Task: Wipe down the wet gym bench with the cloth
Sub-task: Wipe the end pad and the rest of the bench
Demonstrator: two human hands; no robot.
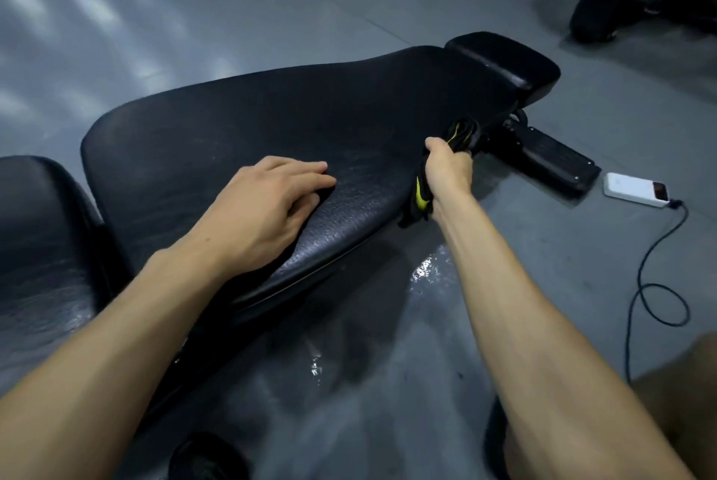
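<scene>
Bench (271, 122): long black pad fills centre; sheen near 5 o'clock edge, so prob still wet there
Cloth (421, 200): black/yellow, bunched in your right hand (446, 169) at pad's 3 o'clock edge
Left hand (267, 200): open, flat on pad, empty
Floor (388, 382): puddles at 6 o'clock
Progress: you've got far end left to wipe, by my read

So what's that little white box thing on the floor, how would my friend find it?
Start at the long black gym bench in the middle and follow it to its far end, where a black foot bar sticks out over the grey floor. Just right of that bar lies the white box, the only white thing nearby, with a black cable looping from it.
</scene>
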